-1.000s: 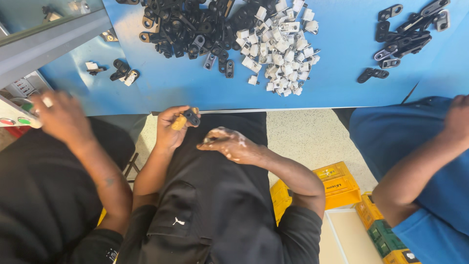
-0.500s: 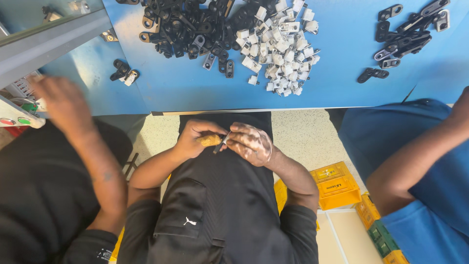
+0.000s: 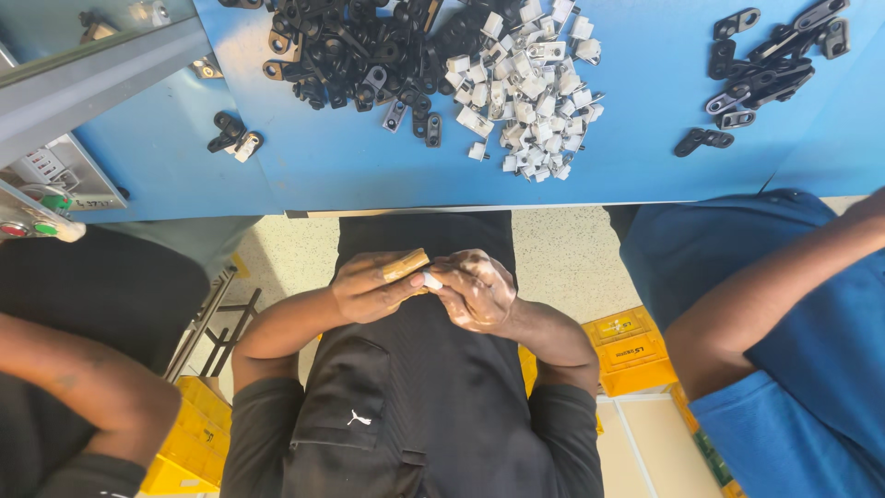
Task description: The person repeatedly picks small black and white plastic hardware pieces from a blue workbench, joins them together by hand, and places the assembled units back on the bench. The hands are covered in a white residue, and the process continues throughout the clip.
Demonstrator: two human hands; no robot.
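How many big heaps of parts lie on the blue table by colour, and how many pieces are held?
Black: 2, centre black heap and right black heap
White: 1, white heap
Held: 2, tan piece in left hand, white piece in right hand
Total: 5

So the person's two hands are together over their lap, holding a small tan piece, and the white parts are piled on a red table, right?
Not quite: in the head view the table is blue, not red. The rest holds: the left hand and right hand meet over the lap on a small tan piece, and the white parts lie piled.
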